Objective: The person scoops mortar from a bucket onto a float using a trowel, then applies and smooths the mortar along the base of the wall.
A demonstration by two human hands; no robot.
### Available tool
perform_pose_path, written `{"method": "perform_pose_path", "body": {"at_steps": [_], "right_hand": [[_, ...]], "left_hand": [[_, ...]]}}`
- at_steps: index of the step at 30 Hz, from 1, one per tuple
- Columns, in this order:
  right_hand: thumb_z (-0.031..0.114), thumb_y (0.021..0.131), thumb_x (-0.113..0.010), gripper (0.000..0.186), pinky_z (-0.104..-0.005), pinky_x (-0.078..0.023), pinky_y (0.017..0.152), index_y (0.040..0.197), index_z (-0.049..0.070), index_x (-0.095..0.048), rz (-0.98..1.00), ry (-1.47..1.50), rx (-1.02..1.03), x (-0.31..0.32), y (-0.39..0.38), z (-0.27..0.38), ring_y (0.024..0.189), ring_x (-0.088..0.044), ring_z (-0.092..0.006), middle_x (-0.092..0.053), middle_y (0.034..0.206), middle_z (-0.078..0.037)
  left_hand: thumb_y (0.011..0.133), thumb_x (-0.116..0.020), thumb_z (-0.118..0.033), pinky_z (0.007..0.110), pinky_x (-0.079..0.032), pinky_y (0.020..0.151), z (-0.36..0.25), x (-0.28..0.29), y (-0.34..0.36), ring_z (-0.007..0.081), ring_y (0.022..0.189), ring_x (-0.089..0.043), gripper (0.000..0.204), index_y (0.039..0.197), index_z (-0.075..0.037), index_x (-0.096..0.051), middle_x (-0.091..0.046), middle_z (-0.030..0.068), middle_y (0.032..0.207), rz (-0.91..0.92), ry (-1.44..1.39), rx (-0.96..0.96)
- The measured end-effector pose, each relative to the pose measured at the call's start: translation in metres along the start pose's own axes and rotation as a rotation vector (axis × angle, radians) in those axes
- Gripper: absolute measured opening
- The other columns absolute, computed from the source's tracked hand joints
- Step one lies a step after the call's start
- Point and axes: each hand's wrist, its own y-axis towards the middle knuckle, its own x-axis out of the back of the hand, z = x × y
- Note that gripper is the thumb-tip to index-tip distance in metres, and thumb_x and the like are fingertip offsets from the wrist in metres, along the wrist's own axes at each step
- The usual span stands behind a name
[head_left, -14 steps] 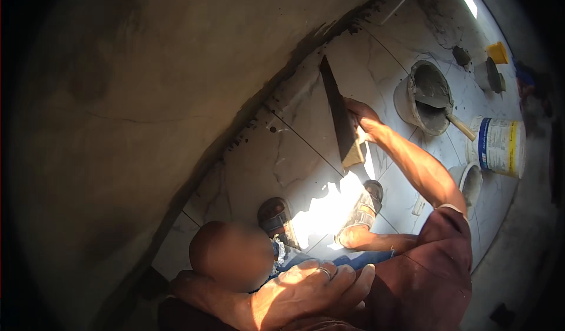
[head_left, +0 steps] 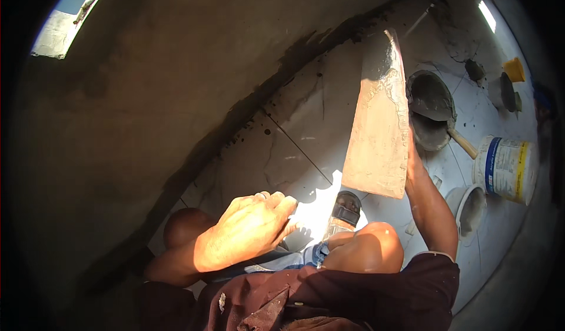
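In my right hand (head_left: 414, 157) is a long, flat plastering float (head_left: 376, 136), its broad face turned up toward me and smeared with wet grey mortar at the far end and along the right edge. Most of that hand is hidden behind the board, fingers included. My left hand (head_left: 250, 228), wearing a ring, is held over my lap with its fingers curled in. Its fingertips are out of sight, so I cannot make out what, if anything, it holds. A bucket of grey mortar (head_left: 432, 92) with a wooden-handled tool (head_left: 462, 142) in it stands just right of the float.
A plastered wall (head_left: 147, 95) rises on the left, with dark wet mortar along its foot. On the tiled floor (head_left: 288, 154) at right are a white tub (head_left: 503, 169), a small pail (head_left: 471, 213), a grey container (head_left: 501, 90) and a yellow one (head_left: 514, 70).
The float has turned from edge-on to face-up and come nearer, held by my right hand. My left hand has risen and its fingers have curled in. The view has shifted, and a bright opening shows upper left.
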Motion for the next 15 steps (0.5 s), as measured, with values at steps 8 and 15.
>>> {"method": "perform_pose_path", "body": {"at_steps": [8,15], "right_hand": [[0.067,0.078,-0.055,0.085,-0.0363,-0.048,0.091,0.130,0.001,-0.042,0.348,0.093,0.304,0.015,0.036,-0.090,0.106,-0.057,-0.0223,-0.055,0.121,-0.010],[0.053,0.086,-0.054,0.068,-0.0362,-0.045,0.094,0.129,0.001,-0.044,0.304,0.201,0.344,0.070,-0.002,-0.049,0.109,-0.055,-0.0233,-0.055,0.123,-0.012]], "left_hand": [[0.094,-0.052,-0.032,0.039,-0.044,0.094,0.073,-0.055,0.088,0.0221,0.112,-0.053,0.044,0.127,-0.004,-0.049,-0.055,0.0076,0.124,0.200,-1.602,0.569],[0.092,-0.056,-0.032,0.035,-0.048,0.093,0.032,-0.093,0.211,0.0183,0.109,-0.057,0.045,0.125,-0.002,-0.050,-0.057,0.0094,0.121,0.370,-1.889,0.148]]}}
